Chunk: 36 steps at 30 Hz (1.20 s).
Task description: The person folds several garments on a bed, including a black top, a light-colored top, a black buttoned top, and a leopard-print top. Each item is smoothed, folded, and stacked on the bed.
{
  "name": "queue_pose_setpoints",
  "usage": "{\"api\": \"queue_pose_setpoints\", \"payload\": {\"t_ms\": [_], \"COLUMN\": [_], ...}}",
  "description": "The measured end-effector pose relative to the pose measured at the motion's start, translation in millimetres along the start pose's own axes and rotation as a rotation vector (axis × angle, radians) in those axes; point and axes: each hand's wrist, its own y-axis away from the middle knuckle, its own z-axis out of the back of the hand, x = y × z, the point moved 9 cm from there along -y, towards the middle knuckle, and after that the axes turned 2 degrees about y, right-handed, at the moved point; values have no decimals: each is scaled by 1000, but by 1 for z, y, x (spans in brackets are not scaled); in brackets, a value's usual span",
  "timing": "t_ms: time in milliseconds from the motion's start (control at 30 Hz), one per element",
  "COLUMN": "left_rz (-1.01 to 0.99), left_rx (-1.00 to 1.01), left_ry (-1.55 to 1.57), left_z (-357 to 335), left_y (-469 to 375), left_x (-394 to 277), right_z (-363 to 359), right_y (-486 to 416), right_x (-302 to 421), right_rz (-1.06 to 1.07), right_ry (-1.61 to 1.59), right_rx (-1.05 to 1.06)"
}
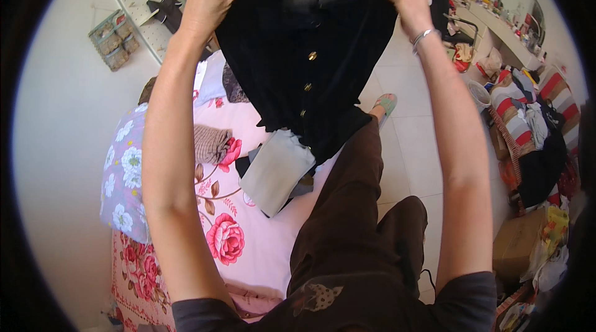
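A black garment point(279, 52) with gold buttons down its front hangs spread out before me. My left hand point(212, 3) pinches its upper left edge between thumb and fingers. At the upper right edge my right hand point(409, 3) grips the cloth; a silver bracelet is on that wrist. The fabric looks sheer near the top. Its lower end hangs over my thigh and beside a folded light grey garment point(279, 171), which lies on darker folded clothes on the bed. A striped rolled garment point(212, 144) sits to the left of that pile.
The bed has a pink rose-print sheet point(267, 250) and a purple floral bundle point(125, 164) along its left side. Clothes are draped over striped cloth point(507, 99) at right, above a cardboard box point(519, 239). A dressing table point(503, 29) with a mirror and several bottles stands behind.
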Motion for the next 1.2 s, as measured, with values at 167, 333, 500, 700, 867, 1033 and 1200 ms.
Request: {"api": "queue_pose_setpoints", "payload": {"t_ms": [167, 333, 500, 700, 867, 1033, 1200], "left_rz": [-17, 281, 266, 77, 210, 303, 332], "left_rx": [-57, -209, -368, -87, 3, 102, 285], "left_ry": [-327, 11, 175, 199, 586, 1039, 1316], "left_z": [2, -2, -7, -19, -25, -30, -69], "left_y": [-70, -111, -126, -137, -146, -156, -163], "left_x": [-12, -9, -28, -85, -98, -109, -150], "right_z": [60, 85, 134, 162, 174, 179, 109], "right_y": [-67, -92, -95, -61, -44, -65, -55], "right_x": [101, 182, 200, 214, 215, 195, 224], "right_rz": [41, 325, 283, 349, 421, 87, 212], "right_ry": [160, 106, 470, 826, 1122, 476, -61], "right_rx": [-97, -8, -88, -55, -53, -46, 278]}}
